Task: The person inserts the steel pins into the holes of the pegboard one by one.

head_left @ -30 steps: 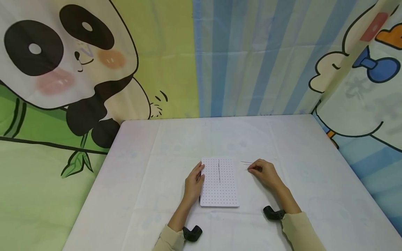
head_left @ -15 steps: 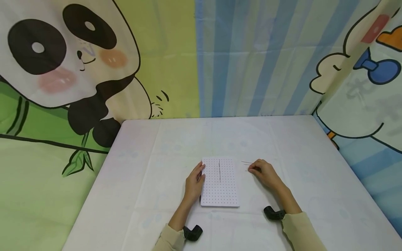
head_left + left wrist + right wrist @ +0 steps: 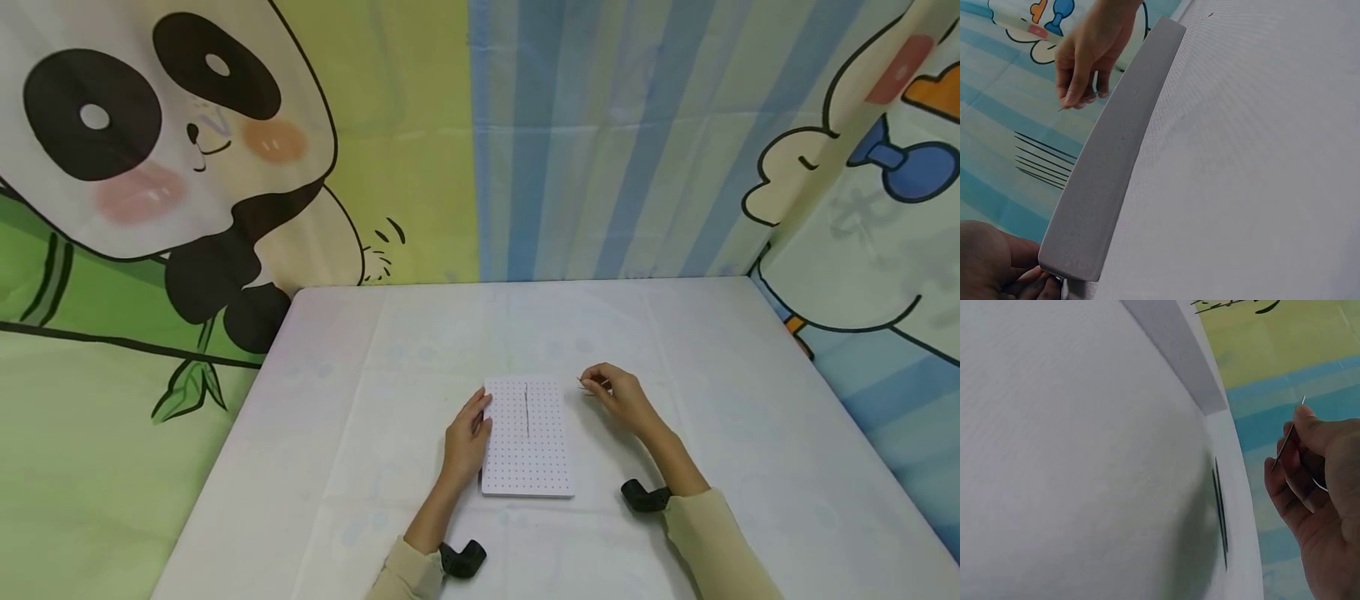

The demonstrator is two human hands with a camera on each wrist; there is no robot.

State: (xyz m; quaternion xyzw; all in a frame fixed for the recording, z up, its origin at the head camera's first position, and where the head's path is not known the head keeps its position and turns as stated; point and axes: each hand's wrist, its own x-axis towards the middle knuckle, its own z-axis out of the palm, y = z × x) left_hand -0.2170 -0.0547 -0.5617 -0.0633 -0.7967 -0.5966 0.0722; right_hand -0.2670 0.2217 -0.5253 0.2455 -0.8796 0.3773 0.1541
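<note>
A white pegboard (image 3: 543, 471) dotted with small holes lies on the table. My left hand (image 3: 462, 450) grips its left edge, thumb and fingers at the corner in the left wrist view. Several thin dark metal pins (image 3: 1045, 145) stand in a row out of the board's face. To the right of the board, my right hand (image 3: 621, 398) pinches one slim metal pin (image 3: 1286, 442) between thumb and fingers, raised above the table. Below that hand, two similar pins (image 3: 1220, 512) lie close together on the tabletop, near the board's right side.
The white-covered table (image 3: 420, 342) reaches back to a striped and cartoon-printed curtain (image 3: 600, 150). Black wrist cameras sit on the left wrist (image 3: 462, 559) and the right wrist (image 3: 645, 497).
My right hand has picked up a pin from the tabletop and risen with it, shifting slightly left and away from me. The left hand stays on the pegboard's edge.
</note>
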